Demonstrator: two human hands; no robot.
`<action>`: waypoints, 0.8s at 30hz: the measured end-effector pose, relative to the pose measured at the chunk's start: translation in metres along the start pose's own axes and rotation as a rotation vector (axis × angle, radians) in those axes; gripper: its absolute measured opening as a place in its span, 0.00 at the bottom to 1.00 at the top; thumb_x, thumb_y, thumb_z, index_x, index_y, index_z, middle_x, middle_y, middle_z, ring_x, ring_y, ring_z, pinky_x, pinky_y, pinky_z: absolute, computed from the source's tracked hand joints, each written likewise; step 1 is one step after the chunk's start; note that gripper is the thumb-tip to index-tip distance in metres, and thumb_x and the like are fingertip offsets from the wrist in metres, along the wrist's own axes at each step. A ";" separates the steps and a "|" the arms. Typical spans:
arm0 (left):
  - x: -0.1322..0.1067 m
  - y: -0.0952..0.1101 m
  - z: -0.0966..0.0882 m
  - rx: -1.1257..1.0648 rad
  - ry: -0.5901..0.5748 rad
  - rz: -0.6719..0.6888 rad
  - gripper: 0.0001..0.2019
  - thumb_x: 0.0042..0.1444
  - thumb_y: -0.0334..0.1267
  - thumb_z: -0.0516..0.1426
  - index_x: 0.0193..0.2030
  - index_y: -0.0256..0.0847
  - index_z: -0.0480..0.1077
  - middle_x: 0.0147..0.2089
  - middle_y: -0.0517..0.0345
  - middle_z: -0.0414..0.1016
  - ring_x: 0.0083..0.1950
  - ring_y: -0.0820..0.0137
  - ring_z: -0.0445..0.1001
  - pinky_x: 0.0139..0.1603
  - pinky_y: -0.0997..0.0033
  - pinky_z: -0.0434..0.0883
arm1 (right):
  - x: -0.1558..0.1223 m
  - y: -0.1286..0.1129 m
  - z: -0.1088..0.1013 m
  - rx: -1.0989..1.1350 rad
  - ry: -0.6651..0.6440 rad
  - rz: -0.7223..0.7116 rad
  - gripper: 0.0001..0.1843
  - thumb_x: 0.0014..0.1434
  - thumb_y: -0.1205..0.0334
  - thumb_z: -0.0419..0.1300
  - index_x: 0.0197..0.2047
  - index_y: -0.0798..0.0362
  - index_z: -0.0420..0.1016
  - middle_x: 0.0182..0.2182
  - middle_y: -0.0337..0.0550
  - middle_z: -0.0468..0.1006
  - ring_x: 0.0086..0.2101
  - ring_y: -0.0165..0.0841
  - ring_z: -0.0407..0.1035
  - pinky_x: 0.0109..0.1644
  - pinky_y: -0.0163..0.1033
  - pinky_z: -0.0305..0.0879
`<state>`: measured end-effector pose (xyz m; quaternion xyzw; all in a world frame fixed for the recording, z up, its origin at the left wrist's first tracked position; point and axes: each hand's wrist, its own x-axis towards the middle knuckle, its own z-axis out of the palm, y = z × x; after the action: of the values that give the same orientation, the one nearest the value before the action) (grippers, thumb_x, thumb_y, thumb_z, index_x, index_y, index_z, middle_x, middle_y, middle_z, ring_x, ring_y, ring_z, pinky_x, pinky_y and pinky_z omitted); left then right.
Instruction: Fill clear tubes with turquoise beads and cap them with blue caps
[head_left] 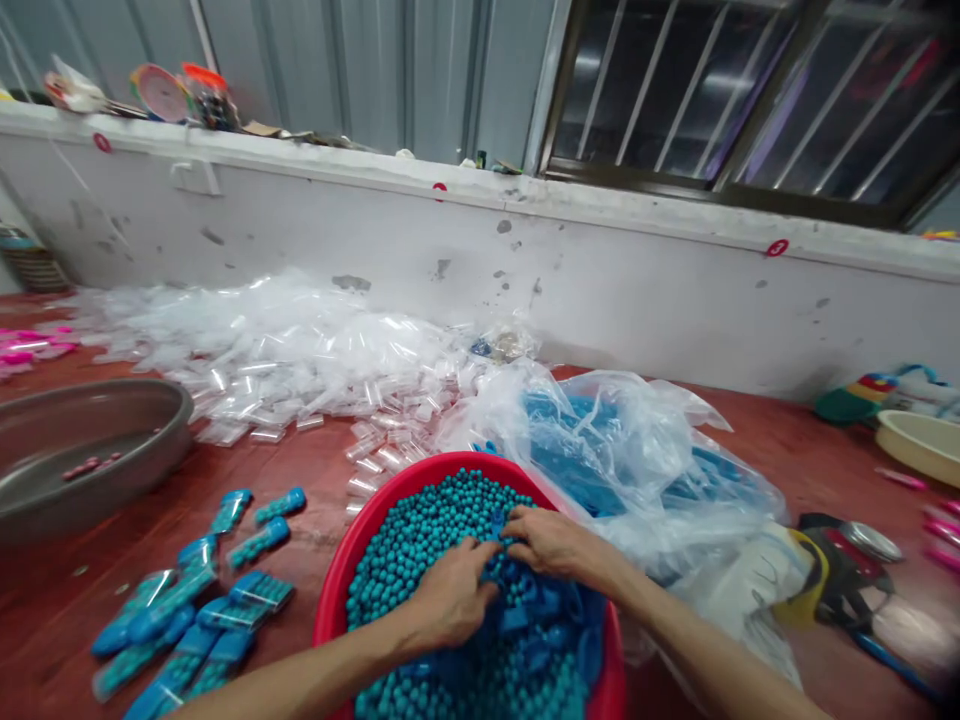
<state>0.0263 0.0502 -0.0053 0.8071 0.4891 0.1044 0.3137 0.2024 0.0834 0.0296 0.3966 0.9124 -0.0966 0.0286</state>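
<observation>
A red basin [330, 600] in front of me holds small teal beads [405, 540]. Blue plastic caps [540, 630] lie on the beads in its right half. Over the middle of the basin is my left hand [454, 595], its fingers curled and its thumb and forefinger pointing toward the other hand. Coming in from the right, my right hand [551, 540] has bent fingers close to the left fingertips. A small blue piece [497, 520] shows beside the right fingertips. Both hands look closed, but what lies between the fingers is hidden.
Filled tubes with blue caps [195, 610] lie left of the basin. Behind are a heap of clear empty tubes [300, 350] and a plastic bag of blue parts [600, 450]. A grey basin [172, 430] stands left; a cream bowl [915, 445] sits far right.
</observation>
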 end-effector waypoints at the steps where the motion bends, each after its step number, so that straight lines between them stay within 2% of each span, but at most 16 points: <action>1: 0.001 -0.006 -0.004 0.049 0.072 -0.033 0.21 0.51 0.34 0.47 0.53 0.43 0.62 0.51 0.53 0.67 0.52 0.65 0.65 0.54 0.66 0.61 | 0.004 -0.003 -0.003 0.002 0.015 0.023 0.12 0.59 0.64 0.48 0.37 0.56 0.72 0.36 0.46 0.73 0.36 0.33 0.67 0.40 0.36 0.62; 3: 0.005 -0.025 -0.014 0.165 0.199 -0.124 0.21 0.52 0.33 0.43 0.53 0.37 0.61 0.54 0.47 0.65 0.55 0.63 0.62 0.57 0.63 0.58 | 0.018 -0.009 -0.008 0.003 0.031 0.088 0.13 0.59 0.65 0.46 0.39 0.56 0.71 0.37 0.47 0.73 0.37 0.36 0.67 0.40 0.39 0.63; 5: 0.015 -0.049 -0.021 0.214 0.252 -0.225 0.23 0.53 0.34 0.42 0.54 0.29 0.59 0.54 0.40 0.63 0.56 0.60 0.62 0.56 0.59 0.59 | 0.038 -0.011 -0.011 0.018 0.033 0.136 0.14 0.59 0.63 0.46 0.44 0.53 0.69 0.40 0.46 0.72 0.39 0.37 0.67 0.39 0.40 0.64; 6: 0.021 -0.060 -0.023 0.232 0.272 -0.227 0.24 0.53 0.35 0.40 0.55 0.25 0.58 0.55 0.37 0.62 0.56 0.58 0.62 0.56 0.59 0.60 | 0.049 -0.010 -0.011 0.023 0.034 0.171 0.15 0.59 0.62 0.46 0.46 0.52 0.67 0.42 0.47 0.71 0.40 0.38 0.67 0.38 0.42 0.65; 8: 0.034 -0.077 -0.023 0.256 0.299 -0.215 0.25 0.53 0.39 0.40 0.54 0.26 0.58 0.55 0.37 0.61 0.54 0.56 0.64 0.54 0.58 0.62 | 0.068 -0.009 -0.010 0.039 0.016 0.234 0.18 0.57 0.57 0.48 0.49 0.51 0.65 0.45 0.49 0.69 0.43 0.42 0.66 0.37 0.44 0.66; 10: 0.043 -0.084 -0.019 0.236 0.283 -0.165 0.25 0.51 0.41 0.41 0.51 0.26 0.61 0.52 0.38 0.67 0.54 0.56 0.66 0.53 0.58 0.63 | 0.080 -0.012 -0.008 0.064 -0.018 0.266 0.21 0.53 0.50 0.52 0.49 0.48 0.65 0.48 0.49 0.68 0.43 0.45 0.66 0.35 0.46 0.67; 13: 0.042 -0.077 -0.013 0.143 0.211 -0.144 0.21 0.49 0.42 0.42 0.45 0.35 0.66 0.44 0.48 0.74 0.50 0.59 0.70 0.51 0.60 0.67 | 0.086 -0.024 -0.006 0.087 -0.140 0.235 0.22 0.51 0.51 0.53 0.50 0.43 0.65 0.47 0.43 0.70 0.40 0.41 0.68 0.31 0.43 0.68; 15: 0.031 -0.064 -0.010 0.136 0.171 -0.143 0.19 0.49 0.42 0.42 0.42 0.39 0.67 0.41 0.52 0.76 0.49 0.60 0.71 0.50 0.63 0.67 | 0.081 -0.033 -0.007 0.090 -0.204 0.192 0.16 0.51 0.56 0.54 0.44 0.43 0.69 0.41 0.34 0.74 0.35 0.36 0.70 0.27 0.35 0.67; 17: 0.011 -0.047 -0.007 0.197 0.151 -0.138 0.20 0.48 0.40 0.42 0.43 0.38 0.67 0.44 0.51 0.75 0.51 0.61 0.69 0.52 0.64 0.66 | 0.066 -0.038 -0.007 0.086 -0.214 0.135 0.11 0.50 0.60 0.55 0.38 0.44 0.72 0.33 0.29 0.76 0.30 0.31 0.70 0.24 0.29 0.64; 19: -0.012 -0.030 -0.003 0.295 0.166 -0.105 0.23 0.47 0.38 0.44 0.50 0.36 0.65 0.52 0.49 0.69 0.55 0.61 0.65 0.55 0.63 0.62 | 0.046 -0.039 -0.004 0.060 -0.189 0.080 0.10 0.48 0.63 0.56 0.36 0.47 0.73 0.30 0.32 0.76 0.28 0.30 0.69 0.23 0.28 0.62; 21: -0.032 -0.017 0.000 0.383 0.161 -0.164 0.25 0.48 0.38 0.46 0.54 0.38 0.61 0.57 0.48 0.63 0.58 0.58 0.61 0.54 0.57 0.62 | 0.026 -0.033 0.001 0.024 -0.121 0.052 0.11 0.49 0.68 0.55 0.36 0.50 0.73 0.32 0.38 0.75 0.29 0.32 0.69 0.25 0.30 0.62; 24: -0.047 -0.013 -0.001 0.343 0.109 -0.248 0.25 0.51 0.35 0.45 0.57 0.36 0.59 0.58 0.47 0.62 0.57 0.60 0.62 0.54 0.60 0.63 | 0.009 -0.024 0.005 -0.029 0.017 0.074 0.12 0.52 0.73 0.50 0.36 0.58 0.73 0.35 0.47 0.74 0.33 0.36 0.68 0.32 0.38 0.63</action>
<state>-0.0069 0.0148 -0.0063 0.7755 0.6115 0.0236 0.1554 0.1788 0.0726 0.0275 0.4303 0.8987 -0.0787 0.0302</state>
